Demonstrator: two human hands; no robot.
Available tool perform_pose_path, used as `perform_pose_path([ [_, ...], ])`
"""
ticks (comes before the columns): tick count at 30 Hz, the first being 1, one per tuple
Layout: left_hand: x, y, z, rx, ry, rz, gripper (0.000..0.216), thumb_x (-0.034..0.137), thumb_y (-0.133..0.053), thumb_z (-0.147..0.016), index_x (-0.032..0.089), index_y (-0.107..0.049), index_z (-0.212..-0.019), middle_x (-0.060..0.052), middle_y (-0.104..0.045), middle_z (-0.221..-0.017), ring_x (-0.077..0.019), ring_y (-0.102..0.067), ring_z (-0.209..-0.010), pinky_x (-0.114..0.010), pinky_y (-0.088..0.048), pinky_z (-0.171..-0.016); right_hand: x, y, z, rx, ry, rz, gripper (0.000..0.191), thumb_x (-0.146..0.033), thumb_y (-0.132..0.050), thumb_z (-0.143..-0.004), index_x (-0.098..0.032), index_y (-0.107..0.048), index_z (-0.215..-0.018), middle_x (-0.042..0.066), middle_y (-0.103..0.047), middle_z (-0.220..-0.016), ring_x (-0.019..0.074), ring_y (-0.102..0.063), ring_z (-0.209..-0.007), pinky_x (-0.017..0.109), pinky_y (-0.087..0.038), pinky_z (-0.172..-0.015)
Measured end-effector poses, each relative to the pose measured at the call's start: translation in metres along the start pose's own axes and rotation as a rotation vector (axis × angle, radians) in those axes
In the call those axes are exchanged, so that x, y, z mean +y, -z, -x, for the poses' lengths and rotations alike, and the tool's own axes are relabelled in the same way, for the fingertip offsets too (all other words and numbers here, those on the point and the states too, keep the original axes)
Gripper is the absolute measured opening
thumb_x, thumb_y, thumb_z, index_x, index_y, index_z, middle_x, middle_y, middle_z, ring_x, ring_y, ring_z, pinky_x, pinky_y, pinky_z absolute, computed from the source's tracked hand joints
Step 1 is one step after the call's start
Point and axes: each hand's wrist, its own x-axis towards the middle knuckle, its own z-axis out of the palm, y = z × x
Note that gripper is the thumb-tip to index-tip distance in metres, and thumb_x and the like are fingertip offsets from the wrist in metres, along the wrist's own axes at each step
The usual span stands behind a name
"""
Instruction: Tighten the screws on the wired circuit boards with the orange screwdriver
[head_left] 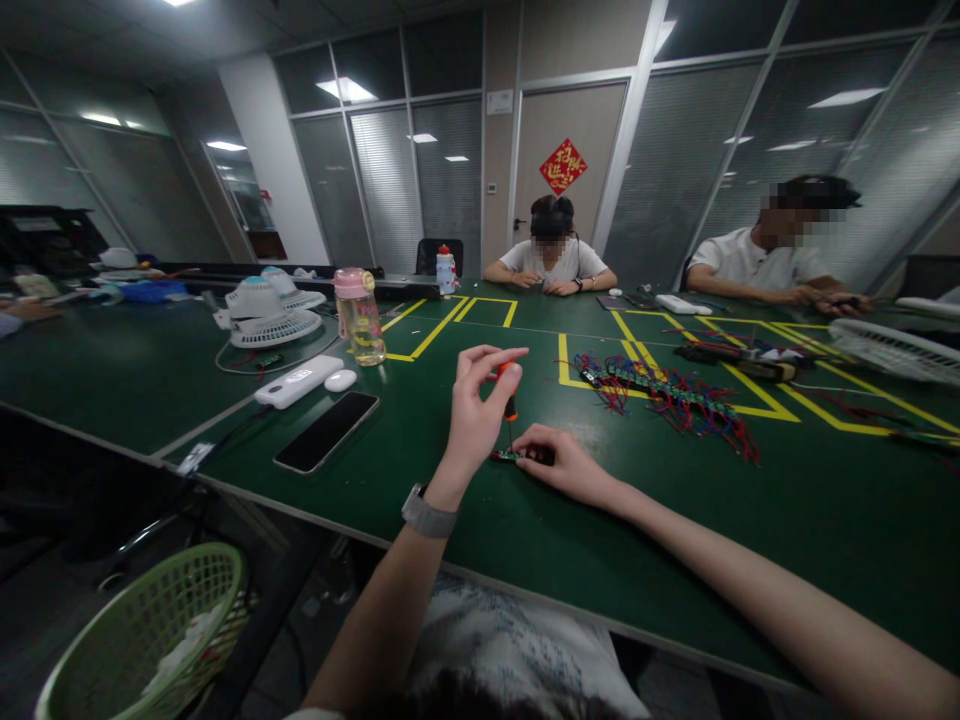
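Observation:
My left hand (480,395), with a grey watch on its wrist, is closed round the orange and black handle of a screwdriver (511,408). The screwdriver stands upright, its thin shaft pointing down at a small green circuit board (506,456) on the table. My right hand (559,462) pinches the board's right end and holds it against the green tabletop. Part of the board is hidden under those fingers. Whether the tip sits in a screw is too small to tell.
Left of my hands lie a black phone (327,432), a white power strip (300,381) and a pink-lidded bottle (359,315). A row of circuit boards with red and blue wires (660,388) lies to the right. Two people sit across the table. A green basket (150,630) stands below the edge.

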Motion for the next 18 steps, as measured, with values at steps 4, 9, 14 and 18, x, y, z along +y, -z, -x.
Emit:
perform_pose_path([
  [4,-0.0028,-0.0034,-0.0001,-0.114,0.074,0.231,0.033,0.026,-0.044,-0.093,0.024,-0.061,-0.12,-0.008,-0.055,-0.129,-0.0192,-0.059,-0.109,-0.033,-0.051,-0.09,0.0004,-0.0002,0.0,-0.001,0.0,0.001,0.017,-0.016,-0.06,-0.079,-0.013,-0.069,-0.093,0.005,-0.06,-0.081,0.0149,-0.056,-0.071,0.028,-0.046,-0.065],
  [9,-0.0015,-0.0041,0.0013,-0.057,0.036,0.098,0.025,0.024,-0.065,-0.081,0.02,-0.068,-0.106,-0.005,-0.063,-0.097,-0.0134,-0.061,-0.084,-0.025,-0.051,-0.076,-0.0005,-0.0001,0.0,0.0,-0.001,-0.004,0.017,-0.016,-0.06,-0.08,-0.014,-0.069,-0.093,0.004,-0.06,-0.082,0.0146,-0.056,-0.071,0.028,-0.046,-0.065],
  [14,-0.0022,-0.0009,0.0,0.021,-0.013,0.04,0.02,0.029,-0.058,-0.087,0.022,-0.072,-0.1,-0.007,-0.057,-0.111,-0.0165,-0.058,-0.103,-0.026,-0.049,-0.085,-0.0003,0.0003,-0.0001,0.0,0.0,0.003,0.016,-0.017,-0.061,-0.08,-0.015,-0.069,-0.093,0.004,-0.06,-0.082,0.0149,-0.056,-0.071,0.028,-0.046,-0.066],
  [18,-0.0041,-0.0045,0.0,-0.063,0.095,0.314,0.029,0.027,-0.048,-0.092,0.022,-0.063,-0.116,-0.008,-0.058,-0.123,-0.0182,-0.064,-0.1,-0.032,-0.053,-0.083,-0.0003,0.0008,-0.0003,-0.007,-0.004,0.012,0.017,-0.017,-0.061,-0.08,-0.015,-0.069,-0.094,0.005,-0.061,-0.082,0.0153,-0.056,-0.072,0.028,-0.046,-0.067],
])
